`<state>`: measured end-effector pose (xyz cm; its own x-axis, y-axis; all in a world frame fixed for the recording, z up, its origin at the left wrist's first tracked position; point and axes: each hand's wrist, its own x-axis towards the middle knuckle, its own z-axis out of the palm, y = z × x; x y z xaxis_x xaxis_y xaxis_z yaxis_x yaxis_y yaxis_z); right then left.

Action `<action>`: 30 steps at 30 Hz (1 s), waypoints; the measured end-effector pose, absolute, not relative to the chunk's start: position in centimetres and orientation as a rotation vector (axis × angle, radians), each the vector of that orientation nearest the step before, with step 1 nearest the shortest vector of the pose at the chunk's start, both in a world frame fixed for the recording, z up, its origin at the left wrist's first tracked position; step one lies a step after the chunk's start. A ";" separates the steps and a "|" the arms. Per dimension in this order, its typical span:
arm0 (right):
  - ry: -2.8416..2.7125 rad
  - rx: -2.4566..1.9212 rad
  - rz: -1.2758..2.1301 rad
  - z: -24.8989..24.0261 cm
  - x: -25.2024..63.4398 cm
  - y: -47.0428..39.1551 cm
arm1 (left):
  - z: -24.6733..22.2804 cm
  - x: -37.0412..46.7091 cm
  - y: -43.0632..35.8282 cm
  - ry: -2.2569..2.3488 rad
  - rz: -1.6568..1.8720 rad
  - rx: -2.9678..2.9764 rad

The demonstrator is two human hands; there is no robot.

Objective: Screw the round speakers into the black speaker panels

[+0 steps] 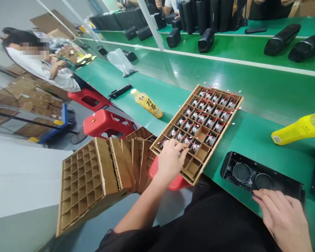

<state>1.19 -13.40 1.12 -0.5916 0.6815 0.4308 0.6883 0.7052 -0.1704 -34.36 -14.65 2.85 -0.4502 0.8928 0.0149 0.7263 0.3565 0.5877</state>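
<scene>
My left hand [172, 159] reaches over the near rows of a divided cardboard tray [199, 164]. Its fingers are pinched at a small speaker driver [180, 153], mostly hidden by the hand. Other round drivers with red wires and white plugs stand upright in most compartments; several near cells at the right side hold none. Beside the tray, a long black speaker housing [241, 185] lies on the green bench, showing two large round grilles and smaller round holes. My right hand [283, 213] grips its near edge with bent fingers.
A yellow-labelled drink bottle [148, 104] stands beyond the tray; a yellow container [299, 129] is at the right. Stacked cardboard dividers [81, 178] and red stools [107, 124] are at the left. Black speakers [282, 39] line the far bench. A co-worker [42, 66] sits far left.
</scene>
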 end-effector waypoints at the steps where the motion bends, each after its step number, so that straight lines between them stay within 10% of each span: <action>1: -2.453 -1.088 -0.062 1.0 1.4 -13.3 | 2.4 -34.1 -14.2 2.366 0.691 1.458; 12: -2.497 -1.130 -0.257 -1.8 1.8 -10.1 | 0.4 -32.4 -12.7 2.539 0.339 1.600; 30: -2.257 -0.719 0.362 1.8 -7.1 -11.0 | 6.0 -28.7 -17.8 1.916 1.279 1.404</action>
<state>-7.12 -10.99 1.76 -0.5783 0.5928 0.5604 0.3878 0.8042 -0.4505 -28.71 -17.79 5.97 -0.3878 0.9069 0.1646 0.4994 0.0567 0.8645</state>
